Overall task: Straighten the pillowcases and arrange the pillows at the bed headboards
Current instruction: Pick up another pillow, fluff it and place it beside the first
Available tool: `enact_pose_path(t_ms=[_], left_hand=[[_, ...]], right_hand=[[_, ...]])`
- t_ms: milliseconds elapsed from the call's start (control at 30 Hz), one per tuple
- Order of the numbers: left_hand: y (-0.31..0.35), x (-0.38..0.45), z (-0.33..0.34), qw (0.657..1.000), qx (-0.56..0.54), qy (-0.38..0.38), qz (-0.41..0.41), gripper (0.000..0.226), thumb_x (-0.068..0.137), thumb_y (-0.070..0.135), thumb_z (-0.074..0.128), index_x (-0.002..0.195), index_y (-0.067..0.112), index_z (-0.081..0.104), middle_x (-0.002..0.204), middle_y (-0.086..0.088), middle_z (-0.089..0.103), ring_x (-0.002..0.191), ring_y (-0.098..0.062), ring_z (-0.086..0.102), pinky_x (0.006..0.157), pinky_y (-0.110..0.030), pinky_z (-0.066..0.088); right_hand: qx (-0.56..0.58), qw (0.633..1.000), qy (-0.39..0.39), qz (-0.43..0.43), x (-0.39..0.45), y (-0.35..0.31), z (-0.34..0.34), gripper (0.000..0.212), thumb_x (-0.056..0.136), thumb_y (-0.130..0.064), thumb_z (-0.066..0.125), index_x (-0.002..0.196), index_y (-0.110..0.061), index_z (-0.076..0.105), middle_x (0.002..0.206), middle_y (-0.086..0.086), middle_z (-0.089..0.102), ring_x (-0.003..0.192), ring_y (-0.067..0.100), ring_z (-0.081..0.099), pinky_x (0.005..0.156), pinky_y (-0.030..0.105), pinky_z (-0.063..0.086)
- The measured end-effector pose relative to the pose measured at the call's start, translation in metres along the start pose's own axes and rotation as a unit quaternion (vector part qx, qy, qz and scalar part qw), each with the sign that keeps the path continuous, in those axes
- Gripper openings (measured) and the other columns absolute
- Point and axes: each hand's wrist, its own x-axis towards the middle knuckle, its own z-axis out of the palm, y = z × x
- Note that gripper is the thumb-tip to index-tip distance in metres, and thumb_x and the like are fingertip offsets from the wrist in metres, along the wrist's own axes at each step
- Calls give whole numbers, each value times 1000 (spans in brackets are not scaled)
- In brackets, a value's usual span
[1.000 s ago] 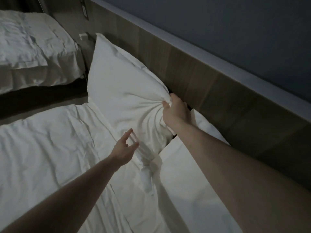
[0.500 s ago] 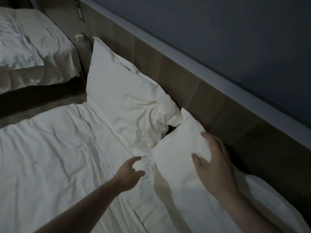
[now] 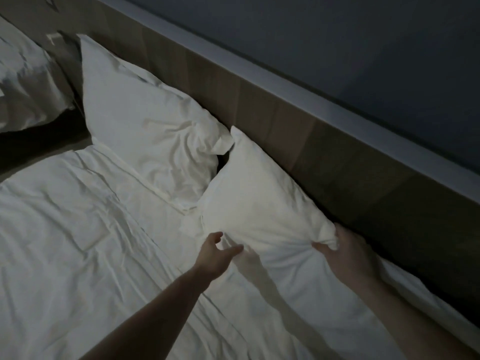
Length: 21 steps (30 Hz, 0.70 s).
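A: Where do things stand with the pillows?

B: Two are on this bed. The far pillow leans against the headboard, well beyond the fingers, but its case looks rumpled at the corner nearest the other one. I'd call it placed, not finished.

A: And the near pillow?

B: That's the one in hand. It lies along the headboard, its far corner just beside the first pillow's rumpled corner. The right hand has its fingers clamped on a bunch of case at the near end, right by the headboard; creases fan out from that grip.

A: The left hand?

B: Fingers apart and loosely curved, reaching at the pillow's near edge. I can't tell whether they touch the cloth; they hold nothing.

A: So how far along?

B: Roughly midway for this bed, I'd judge. Both pillows are at the headboard, but the near case still needs pulling smooth, and the far one wants its corner tidied. The other bed, past everything to the left, shows bedding, too dim to judge.
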Motion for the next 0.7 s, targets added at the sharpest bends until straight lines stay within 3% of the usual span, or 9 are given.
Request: enact_pose_path(t_ms=[100, 233, 300, 400, 467, 567, 633, 700], left_hand=[[20, -16, 0, 998, 18, 36, 55, 83, 80, 31, 87, 150, 14, 46, 149, -1, 48, 114, -23, 63, 87, -29, 51], [50, -29, -5, 983, 54, 76, 161, 88, 78, 25, 89, 152, 15, 42, 150, -4, 38, 119, -22, 58, 93, -33, 54], [64, -35, -1, 971, 76, 84, 211, 88, 77, 30, 89, 151, 18, 41, 150, 0, 35, 124, -22, 56, 102, -41, 55], [82, -43, 16, 956, 109, 81, 261, 91, 75, 45, 87, 149, 22, 40, 151, 6, 33, 128, -23, 53, 104, -47, 55], [96, -46, 32, 954, 120, 71, 265, 95, 72, 57, 84, 149, 25, 39, 151, 9, 32, 132, -22, 51, 106, -46, 53], [121, -44, 52, 964, 116, 79, 226, 102, 68, 67, 82, 148, 21, 38, 151, 1, 34, 130, -26, 54, 107, -47, 52], [139, -38, 60, 971, 110, 97, 187, 102, 69, 67, 83, 145, 15, 40, 148, -5, 36, 127, -30, 56, 108, -47, 50], [157, -28, 65, 980, 94, 119, 129, 104, 67, 73, 81, 141, 11, 43, 146, -10, 39, 126, -34, 57, 108, -47, 49]], right_hand=[[16, 996, 51, -78, -4, -1, -17, 34, 81, -36, 85, 97, -11, 68, 99, 8, 75, 92, 30, 70, 75, 39, 56], [27, 992, 91, -80, -12, 11, -40, 31, 81, -32, 86, 88, -8, 68, 85, 7, 72, 80, 29, 68, 68, 38, 55], [15, 997, 45, -65, -12, 17, -40, 33, 81, -33, 85, 99, -9, 71, 96, 6, 72, 89, 28, 69, 72, 34, 52], [-5, 997, -53, -55, -20, 17, -34, 53, 86, -33, 81, 134, -18, 65, 128, 1, 64, 115, 24, 62, 85, 29, 43], [20, 997, -42, -63, -32, 15, -39, 67, 84, -36, 82, 145, -29, 56, 137, -5, 59, 125, 21, 57, 92, 31, 43], [-69, 998, 5, 0, -40, 27, -53, 86, 81, -65, 74, 154, -30, 43, 147, -5, 57, 133, 28, 51, 105, 43, 37], [-110, 993, -3, 46, -43, 33, -62, 71, 83, -69, 68, 140, -28, 56, 133, -1, 68, 126, 33, 56, 101, 44, 38], [-72, 997, 29, -9, -48, 36, -66, 21, 83, -47, 78, 94, -33, 66, 91, -7, 72, 102, 31, 63, 84, 40, 39]])
